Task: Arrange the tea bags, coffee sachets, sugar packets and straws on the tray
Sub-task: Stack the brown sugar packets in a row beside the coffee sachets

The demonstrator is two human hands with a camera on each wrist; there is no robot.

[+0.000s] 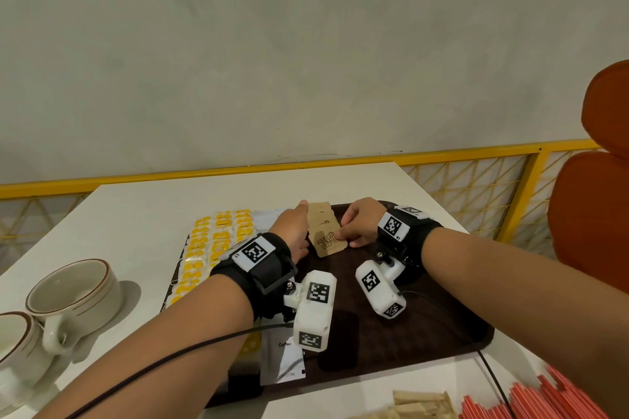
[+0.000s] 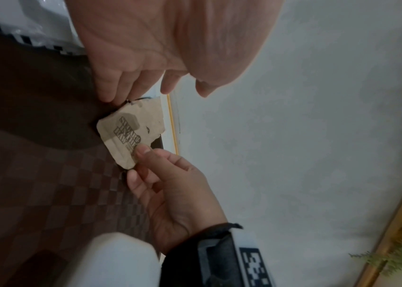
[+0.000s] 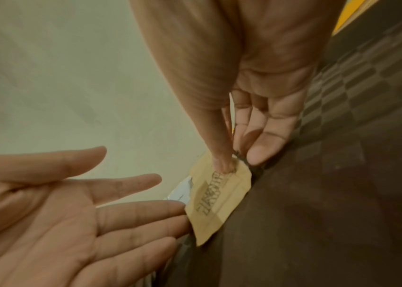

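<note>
A dark brown checkered tray (image 1: 408, 333) lies on the white table. Several brown sugar packets (image 1: 328, 241) overlap in a row at its far middle. My right hand (image 1: 350, 235) pinches the nearest packet (image 2: 131, 134) at its right corner, thumb on top. My left hand (image 1: 299, 224) is open, its straight fingertips against the row's left edge. The right wrist view shows the open left palm (image 3: 145, 205) touching the packet (image 3: 217, 198) and the right hand (image 3: 239, 159) with its thumb on it. Yellow tea bags (image 1: 211, 245) fill the tray's left side, with white coffee sachets (image 1: 282, 360) beside them.
Red straws (image 1: 544, 401) and a pile of pale beige packets (image 1: 418, 401) lie on the table in front of the tray. Two cream cups (image 1: 73, 292) stand at the left. An orange chair (image 1: 592, 214) is at the right, and a yellow railing runs behind the table.
</note>
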